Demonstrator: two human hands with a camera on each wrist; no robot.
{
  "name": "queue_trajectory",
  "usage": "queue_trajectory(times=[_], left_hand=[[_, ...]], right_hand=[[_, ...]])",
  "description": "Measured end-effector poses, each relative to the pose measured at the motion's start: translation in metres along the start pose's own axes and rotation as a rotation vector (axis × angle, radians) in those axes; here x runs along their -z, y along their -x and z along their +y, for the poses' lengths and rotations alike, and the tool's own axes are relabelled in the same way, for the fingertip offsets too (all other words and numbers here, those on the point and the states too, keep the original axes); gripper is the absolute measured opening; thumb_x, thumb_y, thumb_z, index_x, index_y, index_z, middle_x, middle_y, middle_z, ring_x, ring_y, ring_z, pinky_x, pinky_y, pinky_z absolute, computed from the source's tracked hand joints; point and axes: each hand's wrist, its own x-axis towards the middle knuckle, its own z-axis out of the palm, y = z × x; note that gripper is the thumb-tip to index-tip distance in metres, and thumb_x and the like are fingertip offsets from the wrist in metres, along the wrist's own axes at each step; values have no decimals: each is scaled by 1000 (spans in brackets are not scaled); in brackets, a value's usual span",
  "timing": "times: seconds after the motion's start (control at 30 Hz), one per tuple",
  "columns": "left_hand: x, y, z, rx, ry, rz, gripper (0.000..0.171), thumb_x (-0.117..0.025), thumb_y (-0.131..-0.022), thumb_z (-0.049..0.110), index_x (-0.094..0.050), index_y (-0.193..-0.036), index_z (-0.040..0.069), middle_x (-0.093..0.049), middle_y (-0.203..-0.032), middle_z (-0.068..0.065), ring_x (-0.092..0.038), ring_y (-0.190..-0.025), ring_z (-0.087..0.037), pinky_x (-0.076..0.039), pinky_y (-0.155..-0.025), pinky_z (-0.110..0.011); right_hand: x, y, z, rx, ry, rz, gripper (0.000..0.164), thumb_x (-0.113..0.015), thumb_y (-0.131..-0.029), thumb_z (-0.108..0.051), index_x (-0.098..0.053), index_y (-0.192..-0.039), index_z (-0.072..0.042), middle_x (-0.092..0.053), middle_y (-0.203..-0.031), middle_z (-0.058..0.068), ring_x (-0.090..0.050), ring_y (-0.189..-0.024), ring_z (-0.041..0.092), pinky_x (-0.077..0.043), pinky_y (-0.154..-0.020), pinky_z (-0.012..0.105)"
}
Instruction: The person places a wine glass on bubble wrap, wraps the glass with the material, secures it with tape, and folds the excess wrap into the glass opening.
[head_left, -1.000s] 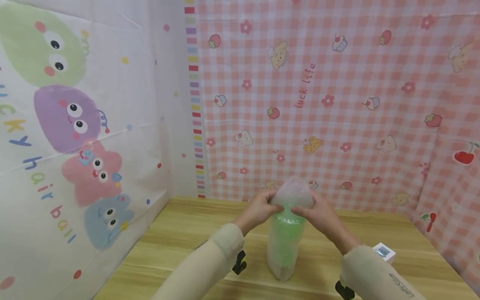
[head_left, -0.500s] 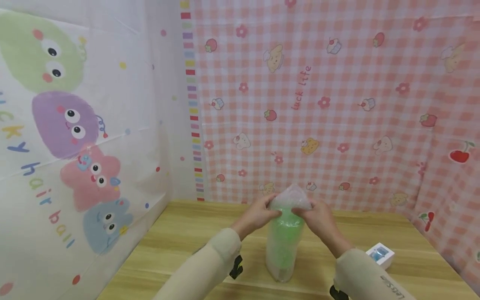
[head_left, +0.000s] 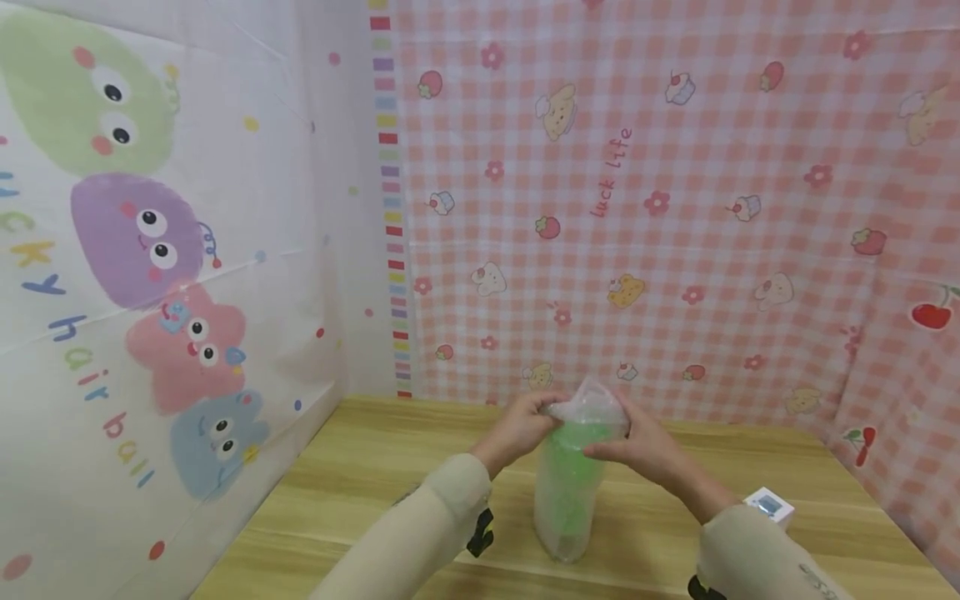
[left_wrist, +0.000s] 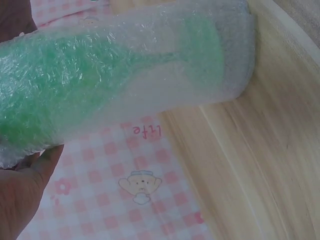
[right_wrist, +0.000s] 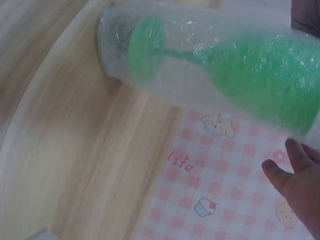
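Note:
A green stemmed glass (right_wrist: 260,70) is wrapped in a roll of clear bubble wrap (head_left: 549,500) that stands upright on the wooden table. In both wrist views the bowl, stem and round foot show through the wrap. My left hand (head_left: 522,429) pinches the wrap's upper left edge, the thumb at the rim. On the other side, my right hand (head_left: 651,443) has its fingers along the wrap's upper right edge. Its thumb and fingers are spread, and in the right wrist view the thumb stands off the wrap. The loose top of the wrap peaks between the hands.
A small white box (head_left: 772,506) with a screen-like face sits on the table (head_left: 360,450) beside the right sleeve. Pink checked cloth (head_left: 517,242) hangs behind the table, and a white printed sheet (head_left: 300,208) hangs at the left.
The wrap's top has sunk from a tall rounded end to a lower, folded peak. My left thumb has moved in at the rim; my right thumb has come down and away from the fingers.

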Motion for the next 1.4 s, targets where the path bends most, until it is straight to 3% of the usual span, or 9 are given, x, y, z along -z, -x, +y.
queue_trajectory(times=[0.1,0.27,0.5,0.6,0.67,0.8,1.0,1.2,1.4], left_hand=[[0,0,0,-3,9,5,28,-59,-92,-4,-71,-117,4,-64,-127,-6,-58,-118,-23,-52,-95,-35],[4,4,1,21,8,-23,35,-51,-93,0,-69,-121,8,-62,-128,-3,-55,-120,-21,-48,-99,-42],[9,6,7,61,102,-147,48,-36,-104,40,-68,-123,11,-57,-138,-2,-46,-132,-25,-31,-112,-53],[9,5,8,87,68,-162,40,-47,-102,45,-68,-121,16,-59,-134,-1,-50,-127,-23,-36,-108,-53],[8,5,8,102,48,-167,31,-57,-99,36,-66,-122,17,-59,-129,0,-53,-120,-21,-41,-104,-50],[6,4,9,107,89,-160,37,-63,-93,15,-59,-129,8,-59,-121,-3,-57,-107,-19,-49,-94,-40],[3,1,14,135,124,-121,47,-64,-90,3,-51,-135,6,-54,-133,-12,-55,-114,-25,-51,-96,-39],[2,1,14,157,112,-89,56,-65,-90,3,-47,-143,10,-49,-143,-15,-53,-122,-31,-49,-98,-43],[6,5,8,173,75,-129,58,-53,-102,30,-35,-153,12,-32,-157,-14,-32,-142,-34,-32,-112,-54]], right_hand=[[2,0,1,40,-4,-46,85,-80,-83,-14,-31,-152,-5,-57,-128,19,-58,-112,33,-52,-92,48],[1,-1,3,35,62,-32,61,-81,-83,-18,-54,-136,-1,-63,-122,14,-61,-107,29,-52,-89,48],[-1,-2,1,-6,182,23,52,-83,-81,-22,-66,-127,-6,-51,-142,22,-58,-117,38,-51,-92,52],[-1,-2,1,-5,178,22,48,-82,-81,-19,-68,-125,-6,-49,-145,21,-54,-121,41,-49,-95,53],[-1,-1,1,0,166,10,50,-82,-81,-18,-66,-127,-6,-49,-144,21,-55,-120,40,-50,-94,53],[2,2,2,4,124,-55,67,-75,-87,-19,-47,-146,-4,-43,-146,25,-49,-125,43,-46,-98,58],[5,3,-2,-173,-121,-140,77,-43,-104,-46,-6,-159,-8,-10,-161,27,-21,-142,52,-26,-110,66],[-6,2,-7,-301,-196,-85,76,-49,-102,-48,-18,-157,-7,-29,-154,29,-35,-134,54,-34,-104,67],[-17,0,-13,-328,-132,16,65,-54,-101,-33,-29,-153,-4,-42,-145,28,-48,-126,50,-41,-98,65]])
